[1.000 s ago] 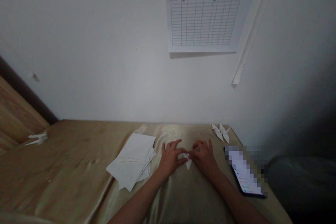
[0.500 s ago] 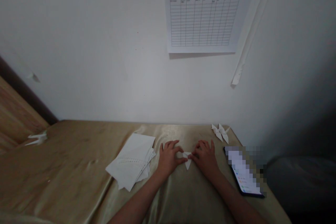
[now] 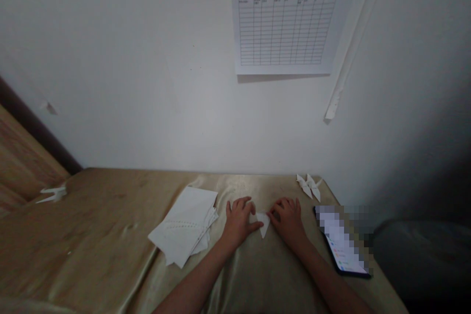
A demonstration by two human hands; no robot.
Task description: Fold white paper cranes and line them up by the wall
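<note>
A small folded white paper piece (image 3: 262, 222) lies on the gold tablecloth (image 3: 110, 235) between my hands. My left hand (image 3: 238, 221) rests at its left side with fingers curled, thumb and fingertips pinching the paper's left edge. My right hand (image 3: 287, 218) sits at the paper's right side with fingers bent, their tips touching the paper's right edge. Both forearms reach in from the bottom of the view.
A stack of white paper sheets (image 3: 186, 225) lies left of my left hand. Folded paper cranes (image 3: 310, 185) sit at the table's back right corner. A phone (image 3: 342, 245) lies right of my right hand. Another folded paper shape (image 3: 53, 193) rests far left. A printed grid sheet (image 3: 287, 27) hangs on the wall.
My hands have drawn slightly apart, and more of the folded paper shows between them now. Nothing else on the table has moved.
</note>
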